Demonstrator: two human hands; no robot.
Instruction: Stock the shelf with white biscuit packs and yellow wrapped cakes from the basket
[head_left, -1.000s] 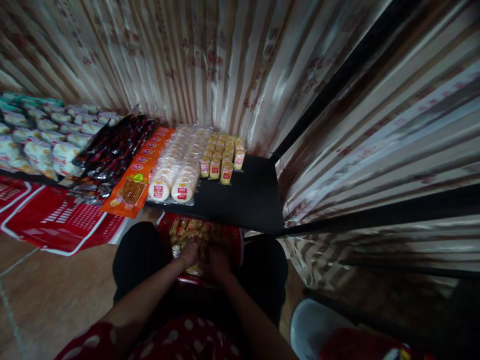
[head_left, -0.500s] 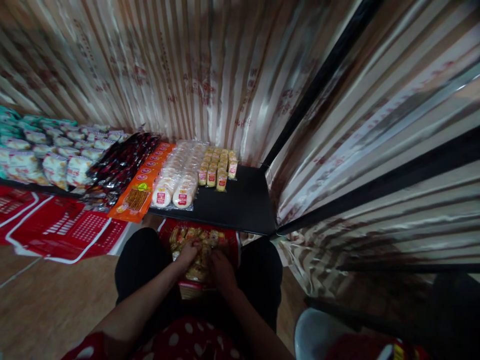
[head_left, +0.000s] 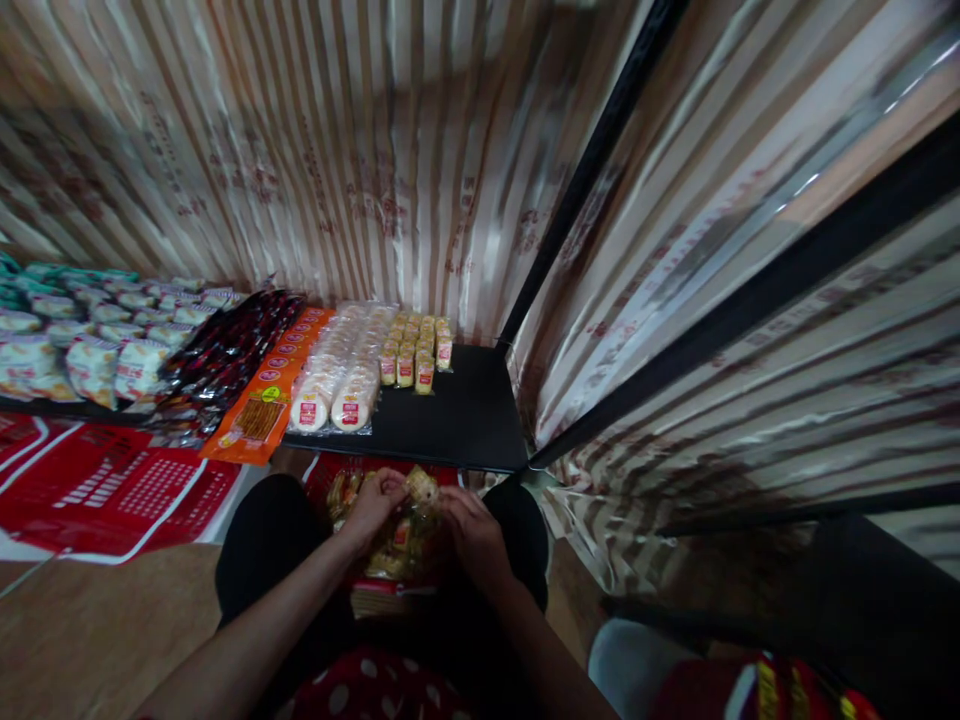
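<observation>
Both my hands are over a red basket (head_left: 390,600) of small yellow snack packets resting on my lap. My left hand (head_left: 373,505) is closed round a small yellow packet (head_left: 421,487) lifted just above the pile. My right hand (head_left: 472,525) is closed too, its fingers gripping packets at the basket's right side. In front of my knees a black shelf (head_left: 465,425) carries a block of the same small yellow packets (head_left: 412,352) standing in rows at its back.
Left of the yellow block lie round white cakes (head_left: 334,380), orange packs (head_left: 274,385), dark red packs (head_left: 225,350) and white-green bags (head_left: 82,340). Red flat baskets (head_left: 112,485) lie on the wooden floor at left. Striped curtains hang behind and to the right.
My hands have risen out of the basket, the left one bringing up a yellow packet. The view has tilted up and shifted slightly left.
</observation>
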